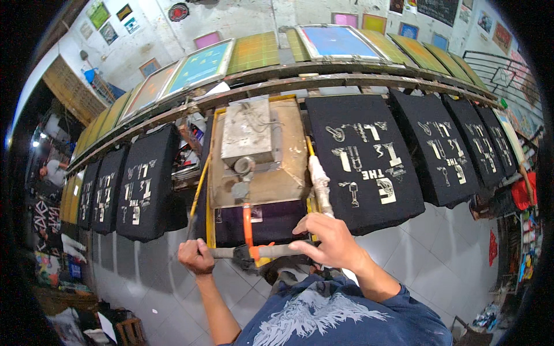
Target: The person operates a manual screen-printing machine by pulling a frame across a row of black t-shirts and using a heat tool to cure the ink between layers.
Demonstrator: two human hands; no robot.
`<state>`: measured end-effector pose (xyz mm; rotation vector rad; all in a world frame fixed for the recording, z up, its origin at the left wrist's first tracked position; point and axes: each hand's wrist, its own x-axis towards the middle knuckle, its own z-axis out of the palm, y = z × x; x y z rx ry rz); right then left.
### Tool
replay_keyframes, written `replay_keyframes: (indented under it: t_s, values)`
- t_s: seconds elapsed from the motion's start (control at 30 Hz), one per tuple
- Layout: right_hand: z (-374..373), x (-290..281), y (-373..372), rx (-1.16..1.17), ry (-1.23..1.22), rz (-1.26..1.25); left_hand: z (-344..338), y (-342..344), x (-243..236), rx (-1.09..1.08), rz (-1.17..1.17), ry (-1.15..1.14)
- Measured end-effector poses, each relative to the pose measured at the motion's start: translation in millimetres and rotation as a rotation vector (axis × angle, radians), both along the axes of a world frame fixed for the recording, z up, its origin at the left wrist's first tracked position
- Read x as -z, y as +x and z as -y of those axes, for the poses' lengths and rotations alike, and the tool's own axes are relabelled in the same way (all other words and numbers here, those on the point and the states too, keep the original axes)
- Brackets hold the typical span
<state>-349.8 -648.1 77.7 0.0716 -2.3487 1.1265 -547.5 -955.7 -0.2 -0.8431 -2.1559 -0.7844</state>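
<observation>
My left hand (197, 257) is closed around the left end of a grey crossbar handle (224, 253). At the bar's right end, my right hand (330, 239) has its thumb and fingers spread; the thumb lies at the bar, and contact is hard to tell. The handle belongs to a heat press (288, 153) with a tan plate, a grey metal box (247, 137) on top and an orange lever (248, 226) in front. Under the plate's near edge shows a black T-shirt (276, 225). A white-wrapped rod (319, 177) runs along the press's right side, near my right fingers.
Black printed T-shirts (363, 150) on boards line both sides of the press. Behind runs a long rail (346, 82) with printing screens (340, 41) leaning above it. A person in red (522, 190) stands far right, and another person (55, 172) is far left. Grey tiles (412, 245) cover the floor.
</observation>
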Motion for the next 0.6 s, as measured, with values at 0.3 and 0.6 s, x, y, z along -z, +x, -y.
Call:
replay_keyframes:
  t_s: [0.3,0.6]
  values:
    - [50.7,18.1,-13.0,0.434,0.293,0.138,-1.9,1.3,-15.5,0.049,-0.011,0.011]
    - [67.6,37.0,-14.5,0.669,0.36,0.027,6.7,-2.6,-17.0,0.15,0.016,0.052]
